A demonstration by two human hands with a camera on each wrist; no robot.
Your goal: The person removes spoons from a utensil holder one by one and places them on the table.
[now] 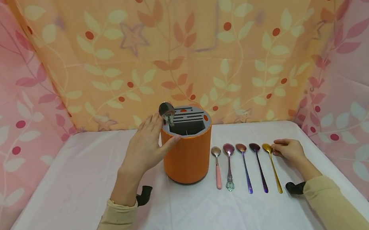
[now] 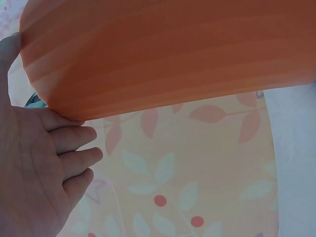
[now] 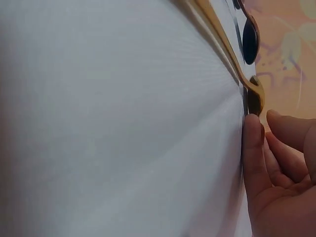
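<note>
An orange cylindrical utensil holder (image 1: 188,156) with a grey slotted top stands upright on the table. A shiny metal spoon (image 1: 166,109) sticks up from its left side. My left hand (image 1: 143,143) rests against the holder's upper left, fingers extended and thumb by the front rim. In the left wrist view, the thumb and index finger touch the orange wall (image 2: 163,54). To the right lies a gold spoon (image 1: 274,169), bowl pointing away from me. My right hand (image 1: 290,150) is beside that bowl, one fingertip right at its edge and the others spread apart in the right wrist view.
Between the holder and the gold spoon lie a pink-handled spoon (image 1: 217,174), an ornate spoon (image 1: 228,164), a copper-and-blue spoon (image 1: 246,169) and a dark purple spoon (image 1: 260,167), side by side. A white cloth (image 1: 195,226) covers the table. Patterned curtains (image 1: 174,52) enclose it.
</note>
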